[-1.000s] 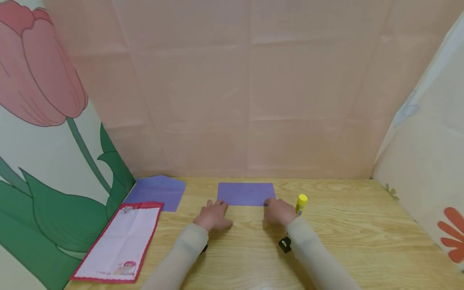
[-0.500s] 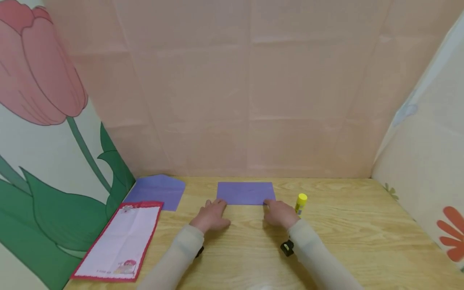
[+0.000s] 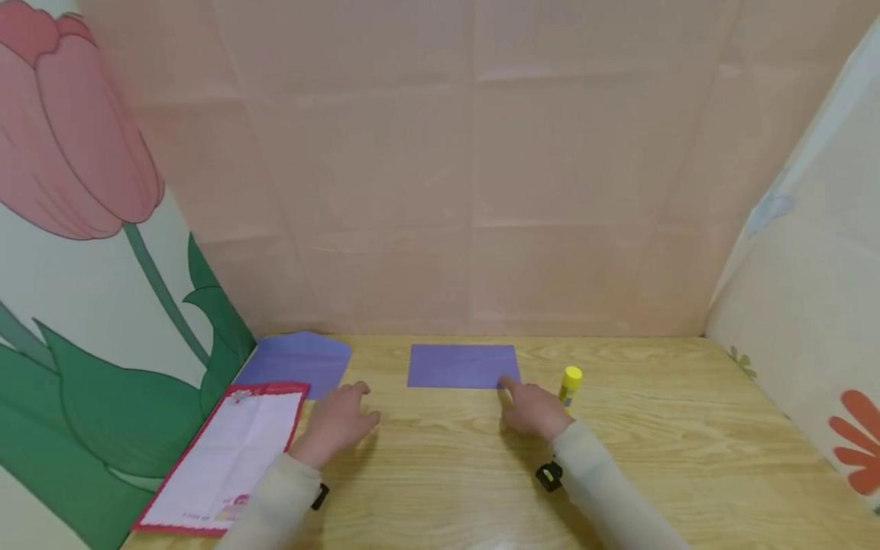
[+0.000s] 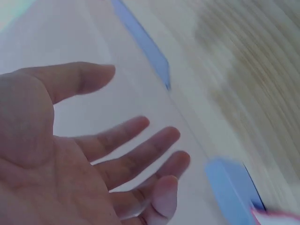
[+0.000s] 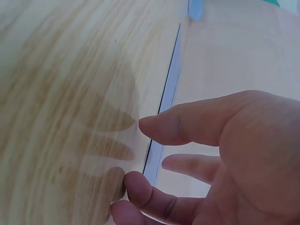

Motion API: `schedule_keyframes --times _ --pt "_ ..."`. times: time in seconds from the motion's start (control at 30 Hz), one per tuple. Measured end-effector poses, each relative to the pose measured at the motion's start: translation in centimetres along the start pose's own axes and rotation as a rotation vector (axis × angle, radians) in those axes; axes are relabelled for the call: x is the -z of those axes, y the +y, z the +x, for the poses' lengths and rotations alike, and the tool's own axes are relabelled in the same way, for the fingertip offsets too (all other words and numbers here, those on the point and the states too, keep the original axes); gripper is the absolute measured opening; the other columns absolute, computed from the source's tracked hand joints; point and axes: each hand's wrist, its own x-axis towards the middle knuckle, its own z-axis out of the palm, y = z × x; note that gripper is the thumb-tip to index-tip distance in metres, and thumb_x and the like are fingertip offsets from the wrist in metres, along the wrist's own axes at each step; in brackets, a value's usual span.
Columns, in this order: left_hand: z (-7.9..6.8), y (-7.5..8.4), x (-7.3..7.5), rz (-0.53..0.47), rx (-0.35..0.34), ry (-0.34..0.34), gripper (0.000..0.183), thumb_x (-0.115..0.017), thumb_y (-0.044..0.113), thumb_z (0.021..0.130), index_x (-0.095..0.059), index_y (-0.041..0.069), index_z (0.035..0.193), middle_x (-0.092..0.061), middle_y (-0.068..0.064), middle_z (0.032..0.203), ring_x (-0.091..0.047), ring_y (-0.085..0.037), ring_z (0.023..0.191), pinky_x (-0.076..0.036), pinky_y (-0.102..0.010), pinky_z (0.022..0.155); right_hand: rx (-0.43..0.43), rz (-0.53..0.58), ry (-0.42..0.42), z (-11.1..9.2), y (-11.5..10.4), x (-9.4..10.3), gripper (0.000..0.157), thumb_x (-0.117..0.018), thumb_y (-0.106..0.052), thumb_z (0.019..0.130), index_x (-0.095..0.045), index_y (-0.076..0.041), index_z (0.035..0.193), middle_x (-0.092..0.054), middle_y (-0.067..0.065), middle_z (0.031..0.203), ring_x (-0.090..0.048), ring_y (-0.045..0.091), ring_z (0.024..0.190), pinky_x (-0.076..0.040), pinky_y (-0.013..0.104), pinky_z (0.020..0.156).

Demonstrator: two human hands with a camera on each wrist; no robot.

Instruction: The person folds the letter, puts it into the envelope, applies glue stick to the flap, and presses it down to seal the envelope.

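Observation:
A flat purple paper rectangle (image 3: 462, 367) lies at the middle back of the table, its long side level. My right hand (image 3: 532, 409) rests at its near right corner, index finger out on the edge. In the right wrist view this hand (image 5: 225, 136) has its thumb extended and fingers bent, with nothing between them. My left hand (image 3: 337, 424) hovers left of the rectangle, beside the red-bordered letter sheet (image 3: 230, 451). Spread fingers and a bare palm show on the left hand (image 4: 84, 154) in the left wrist view.
A purple envelope (image 3: 296, 363) with its pointed flap upward lies at the back left, its near part under the letter sheet. A yellow-capped glue stick (image 3: 570, 386) stands just right of my right hand. Behind the wooden table (image 3: 687, 428) rises a pinkish sheet-covered wall (image 3: 467, 168).
My left hand has left the rectangle's near left corner and moved left toward the letter sheet. The right hand has stayed at the right corner; the rectangle has barely shifted left.

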Motion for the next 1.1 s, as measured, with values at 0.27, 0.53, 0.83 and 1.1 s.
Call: schedule_keyframes --times 0.27,0.53,0.83,1.1 --pt "-1.9 -6.1 1.8 0.026 0.184 0.033 0.052 -0.065 0.028 0.089 -0.058 -0.005 0.127 -0.063 -0.025 0.117 -0.055 -0.048 0.101 -0.047 -0.062 0.078 0.031 -0.027 0.025 -1.9 1.3 0.2 0.061 -0.064 -0.01 0.085 -0.048 -0.002 0.144 -0.059 0.028 0.131 -0.058 0.047 0.117 -0.05 0.058 0.088" --pt "-3.1 -12.4 3.2 0.073 0.363 0.012 0.073 -0.06 0.033 0.091 -0.038 -0.023 0.133 -0.041 -0.049 0.123 -0.038 -0.066 0.112 -0.04 -0.071 0.086 0.089 -0.025 0.034 -2.9 1.3 0.0 0.055 -0.065 -0.012 0.086 -0.054 -0.003 0.139 -0.062 0.025 0.129 -0.06 0.045 0.116 -0.051 0.059 0.087" --pt "-4.0 -16.5 3.9 0.026 0.495 -0.058 0.072 -0.057 0.035 0.09 -0.039 -0.027 0.121 -0.042 -0.049 0.109 -0.042 -0.065 0.102 -0.042 -0.068 0.079 0.09 -0.029 0.036 -3.5 1.1 -0.1 0.055 -0.068 -0.013 0.085 -0.055 -0.005 0.137 -0.064 0.024 0.126 -0.063 0.042 0.112 -0.051 0.058 0.087" --pt "-4.7 -18.3 4.3 0.009 0.551 -0.109 0.069 -0.052 0.036 0.09 -0.041 -0.027 0.118 -0.045 -0.046 0.108 -0.045 -0.064 0.102 -0.043 -0.068 0.08 0.094 -0.024 0.044 -3.9 1.5 -0.2 0.056 -0.071 -0.016 0.082 -0.056 -0.005 0.135 -0.067 0.022 0.12 -0.066 0.038 0.102 -0.053 0.057 0.081"
